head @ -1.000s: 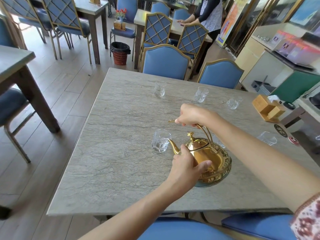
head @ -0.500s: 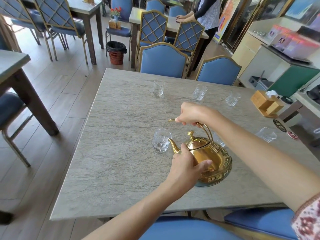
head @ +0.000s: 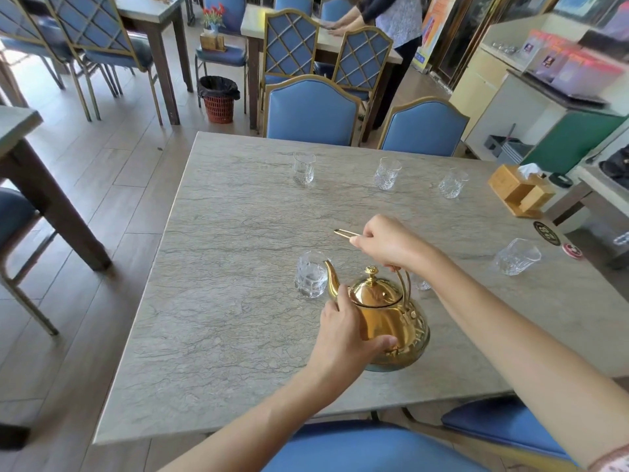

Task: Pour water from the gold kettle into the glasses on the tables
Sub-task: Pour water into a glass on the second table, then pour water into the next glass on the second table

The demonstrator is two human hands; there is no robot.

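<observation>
The gold kettle (head: pixel 388 318) is tilted to the left over the grey marble table (head: pixel 238 335). Its spout tip rests at the rim of a near glass (head: pixel 310 274) that holds some water. My right hand (head: pixel 386 242) grips the kettle's top handle. My left hand (head: pixel 343 338) cups the kettle's left side below the spout. Three more glasses (head: pixel 304 167), (head: pixel 387 173), (head: pixel 452 183) stand along the far edge. Another glass (head: pixel 516 257) sits at the right. A further glass (head: pixel 422 284) is mostly hidden behind my right arm.
A wooden tissue box (head: pixel 519 190) and round coasters (head: pixel 546 233) sit at the table's right end. Blue chairs (head: pixel 311 112) line the far and near sides. A red bin (head: pixel 219 99) stands on the floor beyond. A person (head: pixel 391 18) leans on a farther table.
The kettle and both hands keep nearly the same pose against the near glass. The view has shifted slightly, with the table sitting further right in frame.
</observation>
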